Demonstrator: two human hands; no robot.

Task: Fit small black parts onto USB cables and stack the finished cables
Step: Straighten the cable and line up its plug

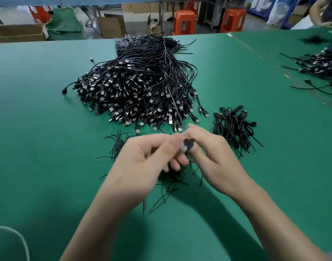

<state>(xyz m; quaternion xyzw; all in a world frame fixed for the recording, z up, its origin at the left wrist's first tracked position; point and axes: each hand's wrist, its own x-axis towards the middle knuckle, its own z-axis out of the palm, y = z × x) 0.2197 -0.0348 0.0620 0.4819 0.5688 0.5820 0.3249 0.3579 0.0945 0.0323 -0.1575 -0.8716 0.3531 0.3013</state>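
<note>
While the green table [39, 129] carries the big pile of USB cables [142, 87] far ahead and the small finished stack [234, 127] lies to that pile's right, the fitting goes on near, above loose black strips [120, 144]. To do it well, the person probably needs to hold both pieces square and push straight, without twisting. The left hand [142, 162] and right hand [214, 157] meet off the table, wrists turned inward, fingers curled. The left seems to pinch the pale plug [182, 147] and the right the black part [188, 143], though blur hides the exact grip
</note>
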